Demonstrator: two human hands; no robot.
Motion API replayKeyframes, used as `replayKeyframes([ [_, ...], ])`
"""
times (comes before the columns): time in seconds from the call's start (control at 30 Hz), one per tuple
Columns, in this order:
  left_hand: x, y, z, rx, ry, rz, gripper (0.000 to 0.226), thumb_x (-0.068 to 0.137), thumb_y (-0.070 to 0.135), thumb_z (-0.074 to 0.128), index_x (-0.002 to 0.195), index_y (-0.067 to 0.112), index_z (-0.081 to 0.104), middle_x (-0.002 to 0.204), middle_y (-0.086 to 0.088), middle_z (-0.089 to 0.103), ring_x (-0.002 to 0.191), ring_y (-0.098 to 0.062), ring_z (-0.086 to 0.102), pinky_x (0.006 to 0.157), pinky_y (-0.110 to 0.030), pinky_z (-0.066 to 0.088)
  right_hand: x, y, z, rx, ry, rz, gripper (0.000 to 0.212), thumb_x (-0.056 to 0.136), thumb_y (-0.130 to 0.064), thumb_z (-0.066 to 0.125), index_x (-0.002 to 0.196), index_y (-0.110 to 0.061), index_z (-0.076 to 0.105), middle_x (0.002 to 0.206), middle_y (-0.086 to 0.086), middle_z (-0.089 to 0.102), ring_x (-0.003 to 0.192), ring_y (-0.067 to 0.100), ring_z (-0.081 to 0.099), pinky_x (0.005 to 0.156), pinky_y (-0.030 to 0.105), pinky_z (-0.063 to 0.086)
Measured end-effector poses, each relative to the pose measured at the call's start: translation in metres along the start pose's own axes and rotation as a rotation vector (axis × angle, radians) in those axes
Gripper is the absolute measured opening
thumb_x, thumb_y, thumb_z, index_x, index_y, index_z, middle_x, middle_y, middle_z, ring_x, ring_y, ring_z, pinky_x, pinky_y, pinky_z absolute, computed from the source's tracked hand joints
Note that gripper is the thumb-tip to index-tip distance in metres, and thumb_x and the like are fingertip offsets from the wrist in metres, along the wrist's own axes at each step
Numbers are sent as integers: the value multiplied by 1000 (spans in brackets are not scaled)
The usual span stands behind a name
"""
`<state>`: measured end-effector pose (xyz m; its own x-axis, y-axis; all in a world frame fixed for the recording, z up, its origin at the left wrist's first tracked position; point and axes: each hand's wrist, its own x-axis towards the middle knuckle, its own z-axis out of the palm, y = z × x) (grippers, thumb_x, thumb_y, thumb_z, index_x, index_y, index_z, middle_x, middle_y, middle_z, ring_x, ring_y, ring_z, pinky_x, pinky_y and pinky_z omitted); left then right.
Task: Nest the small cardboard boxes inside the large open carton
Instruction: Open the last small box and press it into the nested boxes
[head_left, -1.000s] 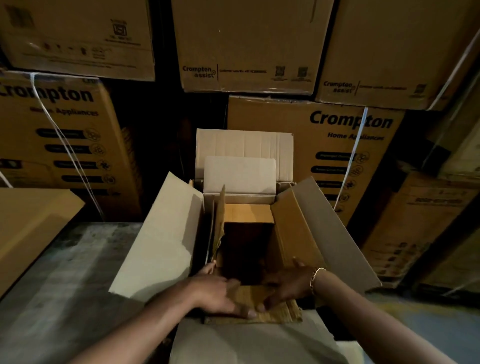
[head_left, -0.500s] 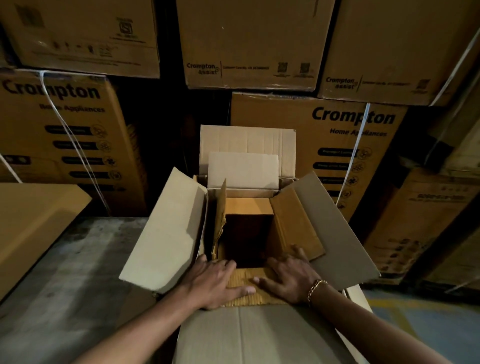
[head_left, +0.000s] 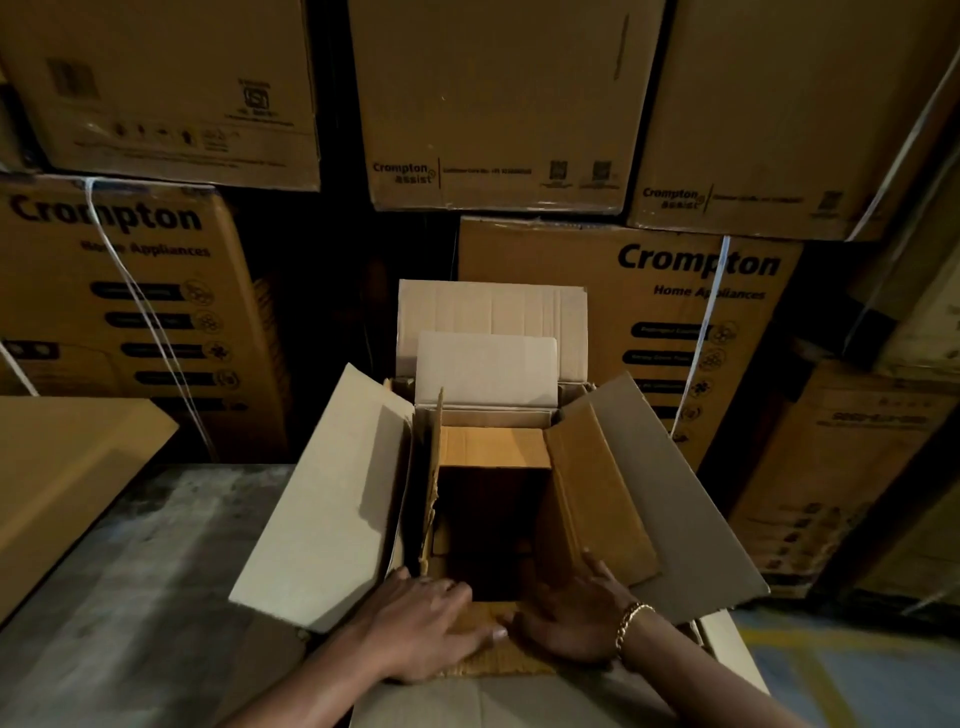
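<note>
Cartons (head_left: 623, 322) marked Crompton back grey concrete surface (head_left: 130, 571); hands, left (head_left: 426, 629) and right (head_left: 571, 623), lie flat on small box flap (head_left: 511, 662).

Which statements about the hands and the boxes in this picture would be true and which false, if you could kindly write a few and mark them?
1. The left hand and the right hand both lie flat on the near flap of the inner brown box. True.
2. The large carton has its flaps folded shut. False: they splay open.
3. A bracelet sits on the right wrist. True.
4. The left hand holds a roll of tape. False: it holds nothing; its fingers lie straight on the cardboard.
5. Printed cartons are stacked behind. True.
</note>
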<state>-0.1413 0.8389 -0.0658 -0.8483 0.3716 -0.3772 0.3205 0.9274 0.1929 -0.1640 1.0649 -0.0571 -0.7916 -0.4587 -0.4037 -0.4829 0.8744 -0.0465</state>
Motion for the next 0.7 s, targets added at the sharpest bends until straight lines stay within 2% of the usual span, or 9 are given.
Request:
replayKeyframes([
  [0.07, 4, 0, -1, 38, -3, 11, 78, 85, 87, 14, 116, 24, 50, 122, -4, 62, 117, -26, 56, 108, -50, 30, 8, -7, -3, 63, -13, 2, 83, 93, -74, 12, 155, -23, 31, 163, 8, 28, 150, 27, 22, 119, 50, 9],
  [0.17, 6, 0, 2, 21, -32, -5, 77, 85, 86, 12, 118, 27, 48, 117, -7, 64, 114, -28, 58, 109, -52, 28, 16, -9, 5, 198, 38, 23, 72, 95, -73, 18, 135, -27, 57, 137, 10, 59, 129, 29, 50, 105, 42, 29],
  [0.23, 6, 2, 4, 10, -13, -22, 76, 88, 83, 12, 124, 26, 47, 123, -7, 62, 117, -27, 56, 109, -53, 26, 16, -7, 10, 267, 118, 35, 69, 94, -74, 23, 124, -27, 63, 122, 11, 67, 115, 29, 59, 91, 37, 36],
  [0.4, 8, 4, 4, 19, 60, -38, 66, 94, 75, 16, 126, 25, 46, 129, -9, 61, 122, -27, 54, 108, -51, 27, 18, -9, 7, 223, 232, 29, 69, 92, -76, 23, 110, -24, 65, 111, 9, 70, 103, 26, 63, 80, 32, 33],
  [0.53, 11, 2, 4, 69, 102, -42, 66, 97, 71, 16, 130, 22, 44, 133, -12, 60, 124, -29, 54, 107, -51, 29, 22, -7, 5, 222, 273, 38, 57, 97, -69, 27, 100, -25, 64, 98, 6, 70, 89, 26, 64, 75, 31, 33],
  [0.63, 11, 3, 5, 119, 141, -44, 67, 97, 72, 17, 132, 21, 44, 134, -11, 60, 123, -29, 55, 105, -50, 30, 27, -5, 8, 220, 289, 32, 60, 92, -74, 21, 89, -28, 59, 80, 0, 62, 70, 17, 53, 71, 31, 33],
  [0.7, 10, 3, 4, 136, 178, -41, 66, 97, 71, 18, 131, 21, 44, 134, -11, 61, 122, -29, 56, 105, -49, 30, 29, -3, 9, 208, 315, 41, 66, 90, -76, 18, 91, -26, 60, 79, 1, 63, 68, 16, 51, 70, 31, 34],
])
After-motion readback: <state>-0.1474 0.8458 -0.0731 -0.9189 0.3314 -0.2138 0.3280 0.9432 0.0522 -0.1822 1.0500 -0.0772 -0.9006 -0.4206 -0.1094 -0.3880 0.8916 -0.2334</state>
